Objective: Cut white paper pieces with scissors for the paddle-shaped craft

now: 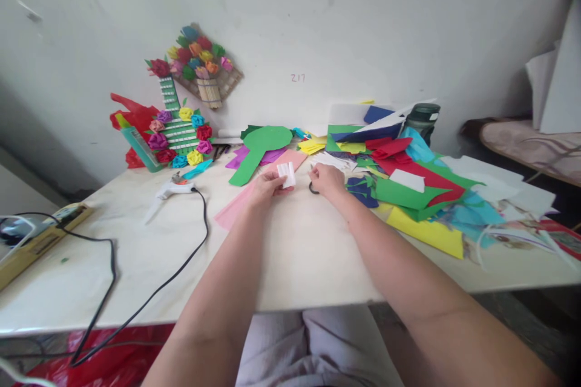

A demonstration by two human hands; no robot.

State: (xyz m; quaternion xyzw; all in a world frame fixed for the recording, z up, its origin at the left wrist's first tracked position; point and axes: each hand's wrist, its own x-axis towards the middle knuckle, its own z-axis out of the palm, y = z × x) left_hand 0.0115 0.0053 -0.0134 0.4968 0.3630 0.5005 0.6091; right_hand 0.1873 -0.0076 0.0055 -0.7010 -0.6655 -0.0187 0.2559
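Between the thumb and fingers of my left hand (pixel 267 187) is a small white pleated piece of paper (pixel 287 174), held upright above the table. A short way to its right, my right hand (pixel 329 179) is closed around a pair of scissors (pixel 313 188). Only a black handle loop shows below the fingers; the hand hides most of the rest. The scissors and the white paper are apart. Pink paper (pixel 233 207) lies flat under and beside my left hand. Behind it rests a green paper shape (pixel 261 148) with a round head and a long stem.
A white glue gun (pixel 175 189) with a black cord (pixel 206 217) lies left, near a power strip (pixel 43 242). A green glue bottle (pixel 140 144) leans by paper-flower decorations (pixel 181 133). Coloured paper (pixel 413 193) is heaped right, before a dark bottle (pixel 421 120).
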